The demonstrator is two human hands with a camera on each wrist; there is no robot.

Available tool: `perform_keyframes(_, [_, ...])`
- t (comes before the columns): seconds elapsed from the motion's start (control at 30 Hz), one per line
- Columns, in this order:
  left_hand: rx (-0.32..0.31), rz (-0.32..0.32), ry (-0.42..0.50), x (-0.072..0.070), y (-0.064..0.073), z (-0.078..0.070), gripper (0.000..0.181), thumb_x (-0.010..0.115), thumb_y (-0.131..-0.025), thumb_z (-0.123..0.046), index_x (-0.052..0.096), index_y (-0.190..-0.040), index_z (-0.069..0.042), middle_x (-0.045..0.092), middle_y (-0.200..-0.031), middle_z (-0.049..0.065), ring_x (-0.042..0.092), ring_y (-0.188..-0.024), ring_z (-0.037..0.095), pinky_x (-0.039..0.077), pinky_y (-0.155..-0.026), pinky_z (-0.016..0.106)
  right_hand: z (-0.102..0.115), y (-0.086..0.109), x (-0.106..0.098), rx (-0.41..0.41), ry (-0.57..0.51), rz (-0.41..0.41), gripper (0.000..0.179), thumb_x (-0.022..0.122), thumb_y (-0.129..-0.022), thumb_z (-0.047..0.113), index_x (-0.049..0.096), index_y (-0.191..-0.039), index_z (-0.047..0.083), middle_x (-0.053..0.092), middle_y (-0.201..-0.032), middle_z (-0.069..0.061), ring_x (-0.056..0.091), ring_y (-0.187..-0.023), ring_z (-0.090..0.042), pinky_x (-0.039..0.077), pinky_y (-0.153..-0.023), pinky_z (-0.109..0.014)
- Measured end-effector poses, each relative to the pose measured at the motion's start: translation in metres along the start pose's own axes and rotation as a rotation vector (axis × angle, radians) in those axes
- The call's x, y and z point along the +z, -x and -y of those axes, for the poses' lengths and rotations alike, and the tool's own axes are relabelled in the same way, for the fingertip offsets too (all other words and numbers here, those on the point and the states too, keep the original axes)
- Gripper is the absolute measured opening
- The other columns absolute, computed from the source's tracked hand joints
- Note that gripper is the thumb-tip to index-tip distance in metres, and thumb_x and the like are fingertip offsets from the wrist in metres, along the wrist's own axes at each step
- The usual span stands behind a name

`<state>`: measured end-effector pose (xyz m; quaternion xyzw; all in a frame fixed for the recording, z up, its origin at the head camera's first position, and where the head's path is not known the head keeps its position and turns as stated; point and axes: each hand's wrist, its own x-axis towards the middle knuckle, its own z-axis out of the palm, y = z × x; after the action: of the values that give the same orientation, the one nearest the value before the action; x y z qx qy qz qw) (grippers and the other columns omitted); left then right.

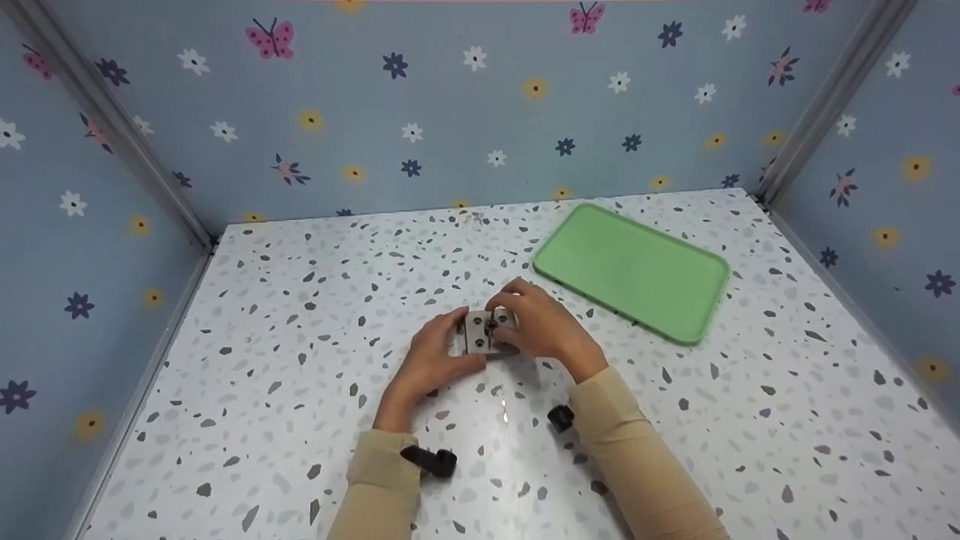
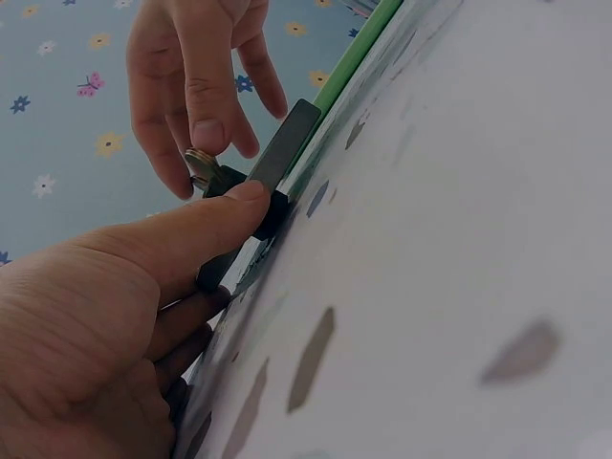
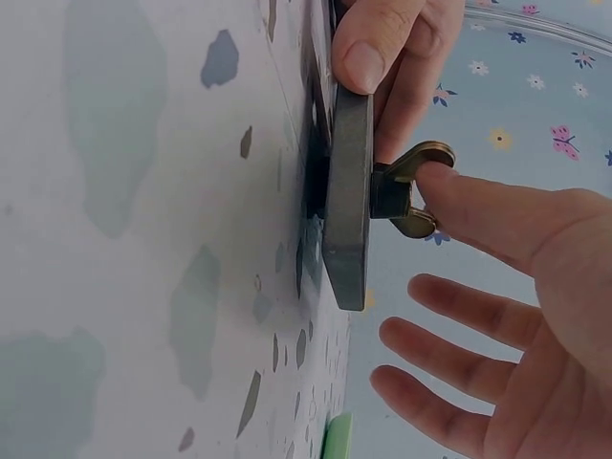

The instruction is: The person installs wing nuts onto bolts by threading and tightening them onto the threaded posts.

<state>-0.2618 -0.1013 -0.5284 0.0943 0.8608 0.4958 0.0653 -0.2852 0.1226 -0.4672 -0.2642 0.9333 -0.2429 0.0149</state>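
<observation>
Grey metal: a small rectangular plate with round holes [image 1: 481, 332] lies on the speckled white terrazzo tabletop [image 1: 300, 360], near the centre, between my two hands. My left hand [image 1: 431, 360] grips the plate from its 9 o'clock side, thumb curled along the near edge and pressed on it, as the left wrist view confirms. My right hand [image 1: 541, 324] comes in from 3 o'clock. Its forefinger and thumb pinch a brass wing-shaped screw head [image 3: 413, 186] that stands out of the plate's top face; the remaining fingers are spread and loose. In the right wrist view the plate sits just off the tabletop, with a dark part beneath it that I cannot identify.

A flat green rectangular tray [image 1: 634, 270] lies at 2 o'clock from the plate, well apart. A black strap [image 1: 429, 459] sits on my left wrist.
</observation>
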Motion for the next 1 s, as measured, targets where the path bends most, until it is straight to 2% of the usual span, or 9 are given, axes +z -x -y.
perform_keyframes(0.3, [0.016,-0.002,0.006,0.001,0.002,-0.001,0.094,0.090,-0.081,-0.029,0.044,-0.163,-0.018,0.050,-0.160,0.006,0.049,-0.138,0.031,0.034,-0.123,0.053,-0.001,0.001,0.004,-0.045,0.006,-0.071,0.033,0.084,-0.093,0.023,0.074,-0.121,0.009,0.064,-0.126,-0.013,0.063,-0.111,-0.030,0.055,-0.099,-0.047])
perform_keyframes(0.77, [-0.002,0.001,-0.009,0.001,0.000,0.001,0.095,0.089,-0.082,-0.032,0.042,-0.164,-0.022,0.045,-0.165,0.006,0.042,-0.148,0.033,0.029,-0.126,0.058,0.005,0.000,0.006,0.059,0.027,-0.094,0.037,0.085,-0.092,0.035,0.073,-0.117,0.010,0.065,-0.121,-0.012,0.064,-0.108,-0.029,0.057,-0.097,-0.047])
perform_keyframes(1.0, [-0.010,0.008,0.000,0.000,0.001,0.001,0.096,0.089,-0.081,-0.032,0.042,-0.164,-0.022,0.045,-0.165,0.006,0.044,-0.145,0.033,0.031,-0.124,0.058,0.010,-0.001,0.009,0.102,0.078,-0.106,0.038,0.084,-0.092,0.041,0.072,-0.111,0.011,0.066,-0.117,-0.010,0.065,-0.105,-0.029,0.058,-0.093,-0.047])
